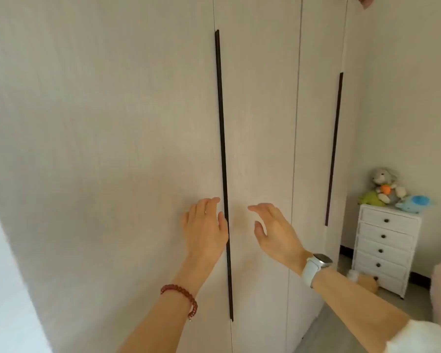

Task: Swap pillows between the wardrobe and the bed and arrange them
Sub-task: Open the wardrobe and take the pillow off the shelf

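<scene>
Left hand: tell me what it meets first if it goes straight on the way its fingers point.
Probably the closed wardrobe door, beside the long dark handle strip. The left hand is open, fingers up and forward; whether it already touches is unclear.

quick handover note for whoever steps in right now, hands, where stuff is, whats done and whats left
Left hand: open, empty, fingers at the long dark handle of the wardrobe, whose doors are shut.
Right hand: open, empty, raised in front of the next door, just right of that handle; contact cannot be told.
Pillows: none in view; the bed is not clearly in view either.
To the right: white drawer chest with soft toys on top.
Done: nothing visible yet.
Left: open the wardrobe, swap the pillows with those on the bed, arrange them.
</scene>
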Demonstrator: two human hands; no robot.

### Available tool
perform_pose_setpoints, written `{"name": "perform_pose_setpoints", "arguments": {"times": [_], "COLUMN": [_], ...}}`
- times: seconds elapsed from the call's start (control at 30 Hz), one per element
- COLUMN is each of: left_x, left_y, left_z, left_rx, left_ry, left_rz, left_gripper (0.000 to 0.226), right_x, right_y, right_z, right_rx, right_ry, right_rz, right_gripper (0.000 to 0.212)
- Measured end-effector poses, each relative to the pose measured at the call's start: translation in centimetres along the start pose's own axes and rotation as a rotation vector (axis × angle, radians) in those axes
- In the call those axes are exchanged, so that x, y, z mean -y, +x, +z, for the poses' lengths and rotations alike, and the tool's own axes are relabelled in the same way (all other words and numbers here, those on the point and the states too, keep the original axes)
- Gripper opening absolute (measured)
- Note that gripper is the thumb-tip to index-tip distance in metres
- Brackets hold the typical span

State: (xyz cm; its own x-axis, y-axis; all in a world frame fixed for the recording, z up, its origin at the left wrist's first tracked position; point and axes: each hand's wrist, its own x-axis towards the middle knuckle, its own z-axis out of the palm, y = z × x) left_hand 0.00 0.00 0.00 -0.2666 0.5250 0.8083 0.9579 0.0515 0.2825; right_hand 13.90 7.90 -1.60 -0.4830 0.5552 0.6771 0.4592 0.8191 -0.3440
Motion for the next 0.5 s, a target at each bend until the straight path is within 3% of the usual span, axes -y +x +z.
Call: {"name": "perform_pose_setpoints", "arguments": {"times": [0.1,0.3,0.5], "left_x": [0.7,2.3,0.2], "left_y": [0.5,0.8,0.9], "left_z": [3.4,9.2,12.9], "left_rx": [-0.124,-0.289,-0.305], "left_ry": [0.124,0.342,0.55], "left_rz": [0.011,-0.056,-0.25], "left_gripper": [0.032,0.02,0.023], "right_x": [-2.6,-9.1,-13.1], "right_y": [3.2,9.3,11.5], "right_z": [1.7,7.3,10.1], "right_rx": [-0.047,0.047,-0.031], "right_ry": [-0.098,-0.326,-0.295], "right_rz": [-0.089,-0.391,-0.601], "right_gripper": [0.047,0.066,0.072]}}
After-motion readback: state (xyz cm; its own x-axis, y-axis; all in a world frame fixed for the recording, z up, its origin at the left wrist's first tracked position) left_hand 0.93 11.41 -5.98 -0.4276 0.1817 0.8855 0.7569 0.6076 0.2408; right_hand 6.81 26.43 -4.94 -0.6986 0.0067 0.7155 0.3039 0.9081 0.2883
